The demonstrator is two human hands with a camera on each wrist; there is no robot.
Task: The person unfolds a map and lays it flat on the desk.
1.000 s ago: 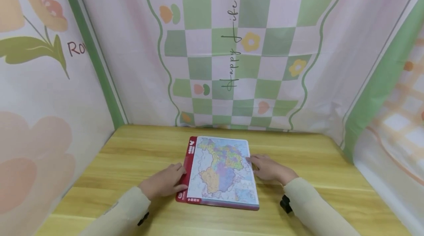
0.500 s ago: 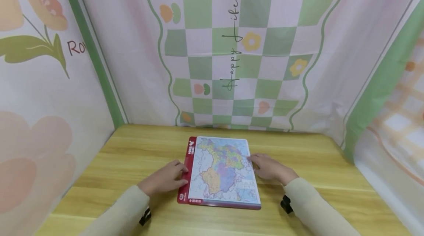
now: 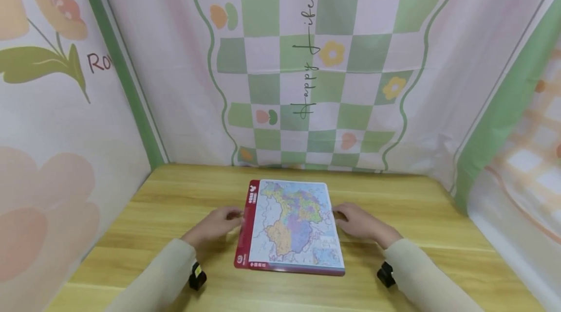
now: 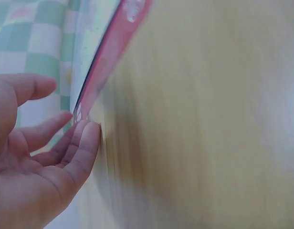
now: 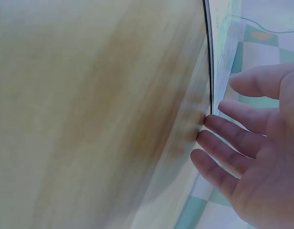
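Head view: map [image 3: 289,227] flat on the table [image 3: 175,200], left hand [image 3: 214,224] and right hand [image 3: 361,223] released at either side.
The map lies near the middle of the table, its red strip [image 3: 247,231] toward the left hand. That hand's fingers bend loosely, thumb apart; the right hand's relaxed fingers reach to the opposite edge. Whether fingertips touch the map, I cannot tell. Pale sleeves [image 3: 159,273] cover both forearms. Behind the table hangs a checked cloth [image 3: 335,20] lettered "Happy Life".
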